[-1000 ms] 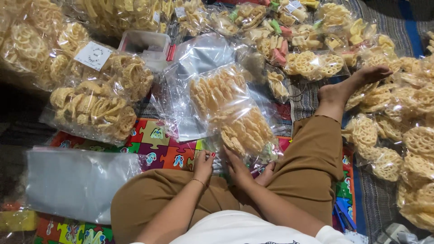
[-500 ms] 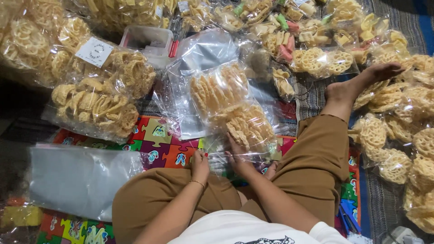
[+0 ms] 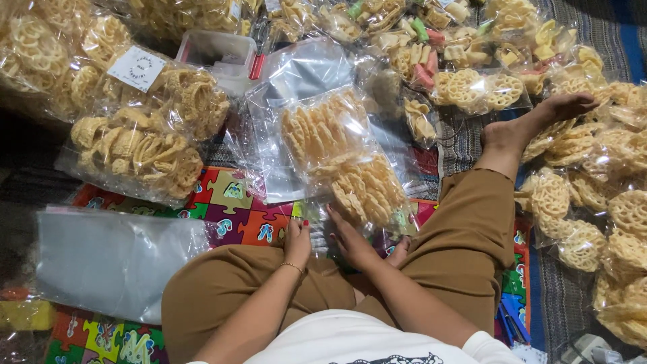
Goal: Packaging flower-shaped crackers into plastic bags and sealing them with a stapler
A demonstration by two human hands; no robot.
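on the puzzle mat [image 3: 236, 216], both hands' grip, left hand [image 3: 298, 239] and right hand [image 3: 350, 239], pinches a cracker bag [image 3: 357, 175].

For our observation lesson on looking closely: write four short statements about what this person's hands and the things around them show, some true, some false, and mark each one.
1. Both hands, the left hand and the right hand, are at the near end of a clear bag of crackers. True.
2. The person sits on a wooden chair. False: they sit on the floor, on a colourful puzzle mat.
3. A stack of empty clear bags lies to the person's left. True.
4. The person wears shoes. False: the foot is bare.
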